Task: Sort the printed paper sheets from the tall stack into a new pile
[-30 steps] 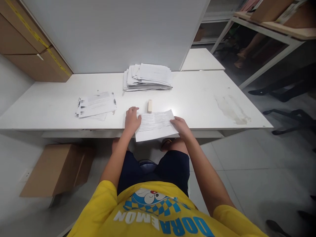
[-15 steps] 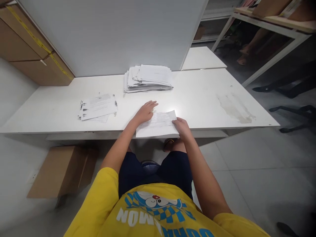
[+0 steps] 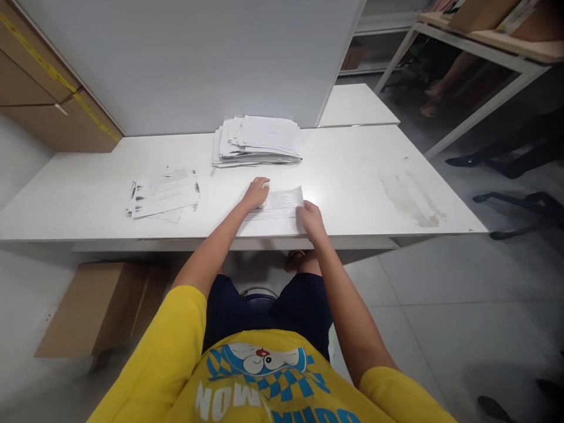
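Observation:
A printed sheet of paper (image 3: 282, 207) lies on the white table close to its front edge, in front of me. My right hand (image 3: 311, 218) pinches its right edge, thumb on top. At the sheet's left side is my left hand (image 3: 257, 194), its fingers curled in and the thumb against the paper. Behind both hands a thick stack of papers (image 3: 264, 141) rests near the grey panel. Off to the left lie a few loose printed sheets (image 3: 165, 194) with dark smudges along their edges.
The white table (image 3: 343, 182) has a dried stain (image 3: 412, 197) on its right part. A grey panel (image 3: 198, 64) rises behind it. Taped cardboard boxes (image 3: 57, 111) stand at the left, and another cardboard box (image 3: 83, 305) is below the table. Another person's legs (image 3: 445, 88) show beyond.
The sheet has moved back from the front edge so it lies further onto the table. My left hand's fingers, stretched out before, have curled in. The view has shifted slightly.

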### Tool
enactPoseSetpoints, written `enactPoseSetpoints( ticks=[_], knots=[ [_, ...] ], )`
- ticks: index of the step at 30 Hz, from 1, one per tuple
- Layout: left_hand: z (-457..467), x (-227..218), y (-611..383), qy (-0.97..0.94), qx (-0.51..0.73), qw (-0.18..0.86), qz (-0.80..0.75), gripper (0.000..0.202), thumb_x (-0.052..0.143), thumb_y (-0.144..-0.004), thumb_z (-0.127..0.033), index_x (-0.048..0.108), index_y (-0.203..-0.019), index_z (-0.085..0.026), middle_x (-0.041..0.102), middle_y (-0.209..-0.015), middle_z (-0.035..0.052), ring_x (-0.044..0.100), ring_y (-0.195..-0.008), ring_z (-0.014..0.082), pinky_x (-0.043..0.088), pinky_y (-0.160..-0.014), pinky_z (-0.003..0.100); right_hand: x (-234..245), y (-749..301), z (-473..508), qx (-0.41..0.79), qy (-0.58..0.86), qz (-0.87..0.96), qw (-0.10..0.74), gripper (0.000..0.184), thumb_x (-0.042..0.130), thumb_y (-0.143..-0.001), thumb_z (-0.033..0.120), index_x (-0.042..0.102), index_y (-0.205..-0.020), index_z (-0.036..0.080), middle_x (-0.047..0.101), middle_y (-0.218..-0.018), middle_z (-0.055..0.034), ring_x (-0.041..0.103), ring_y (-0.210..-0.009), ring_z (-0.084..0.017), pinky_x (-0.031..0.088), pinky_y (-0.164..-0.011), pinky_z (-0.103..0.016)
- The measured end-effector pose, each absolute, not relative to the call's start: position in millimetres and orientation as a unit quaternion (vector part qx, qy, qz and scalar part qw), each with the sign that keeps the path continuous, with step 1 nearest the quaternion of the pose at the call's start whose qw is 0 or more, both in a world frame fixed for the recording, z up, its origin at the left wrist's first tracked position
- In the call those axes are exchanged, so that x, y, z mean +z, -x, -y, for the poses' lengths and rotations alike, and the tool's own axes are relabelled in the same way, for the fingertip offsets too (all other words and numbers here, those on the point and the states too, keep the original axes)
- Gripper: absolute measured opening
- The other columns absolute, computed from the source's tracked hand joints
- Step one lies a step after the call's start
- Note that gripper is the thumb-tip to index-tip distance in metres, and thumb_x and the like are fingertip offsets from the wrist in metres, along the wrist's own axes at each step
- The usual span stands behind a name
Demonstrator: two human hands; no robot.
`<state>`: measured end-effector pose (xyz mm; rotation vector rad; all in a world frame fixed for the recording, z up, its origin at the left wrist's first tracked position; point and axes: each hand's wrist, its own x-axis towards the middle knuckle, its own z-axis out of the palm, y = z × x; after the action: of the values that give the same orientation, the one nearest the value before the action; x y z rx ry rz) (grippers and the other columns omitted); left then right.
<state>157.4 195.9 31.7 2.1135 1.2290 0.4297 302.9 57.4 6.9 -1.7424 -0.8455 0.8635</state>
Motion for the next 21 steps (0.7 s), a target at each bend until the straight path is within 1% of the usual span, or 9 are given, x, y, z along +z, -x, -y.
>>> enactPoseSetpoints(
  ticks=[2, 8, 12, 16, 19, 21],
  knots=[
    [-195, 26, -157, -0.798, 0.170, 0.329, -0.475, 0.041, 0.039, -0.093, -0.016, 0.058, -0.129, -0.016, 0.050, -0.146, 0.0108, 0.047, -0.136, 0.0226, 0.035, -0.118, 0.037, 4, -302, -56, 0.344, 0.718, 0.359, 0.487, 0.015, 0.043, -0.070, 0.034, 0.052, -0.072, 0.022, 0.053, -0.071, 0.0003, 0.045, -0.071, -0.017, 0.036, -0.065, -0.029],
    [-193, 17, -154, -0.810, 0.194, 0.304, -0.462, 0.038, 0.036, -0.095, -0.015, 0.058, -0.124, -0.020, 0.052, -0.139, 0.0089, 0.048, -0.132, 0.0206, 0.035, -0.116, 0.037, 3, -302, -53, 0.337, 0.705, 0.373, 0.499, 0.014, 0.042, -0.073, 0.033, 0.051, -0.073, 0.022, 0.053, -0.072, -0.0001, 0.046, -0.074, -0.018, 0.036, -0.067, -0.029],
    [-190, 20, -154, -0.816, 0.197, 0.279, -0.466, 0.037, 0.034, -0.095, -0.015, 0.060, -0.120, -0.019, 0.053, -0.135, 0.0099, 0.052, -0.127, 0.0221, 0.039, -0.112, 0.036, 2, -301, -52, 0.334, 0.699, 0.388, 0.500, 0.018, 0.042, -0.076, 0.037, 0.052, -0.077, 0.022, 0.056, -0.076, -0.0010, 0.049, -0.076, -0.019, 0.038, -0.069, -0.030],
    [-189, 26, -154, -0.808, 0.176, 0.280, -0.487, 0.031, 0.043, -0.090, -0.015, 0.065, -0.113, -0.019, 0.056, -0.127, 0.0116, 0.055, -0.122, 0.0256, 0.043, -0.109, 0.040, 1, -300, -50, 0.338, 0.693, 0.392, 0.502, 0.022, 0.041, -0.075, 0.038, 0.054, -0.081, 0.021, 0.060, -0.081, -0.0026, 0.051, -0.079, -0.020, 0.040, -0.071, -0.031],
    [-193, 32, -157, -0.787, 0.184, 0.318, -0.496, 0.026, 0.051, -0.087, -0.018, 0.067, -0.107, -0.020, 0.058, -0.126, 0.0110, 0.056, -0.122, 0.0261, 0.041, -0.110, 0.039, 1, -299, -51, 0.340, 0.685, 0.397, 0.507, 0.024, 0.042, -0.073, 0.039, 0.055, -0.081, 0.021, 0.061, -0.082, -0.0025, 0.051, -0.079, -0.020, 0.040, -0.071, -0.030],
    [-198, 38, -156, -0.773, 0.186, 0.355, -0.491, 0.022, 0.054, -0.086, -0.022, 0.069, -0.102, -0.020, 0.062, -0.123, 0.0093, 0.059, -0.118, 0.0255, 0.044, -0.107, 0.037, 1, -298, -50, 0.344, 0.673, 0.404, 0.515, 0.024, 0.043, -0.072, 0.041, 0.055, -0.078, 0.021, 0.059, -0.078, -0.0014, 0.050, -0.077, -0.019, 0.039, -0.068, -0.029]
  ],
)
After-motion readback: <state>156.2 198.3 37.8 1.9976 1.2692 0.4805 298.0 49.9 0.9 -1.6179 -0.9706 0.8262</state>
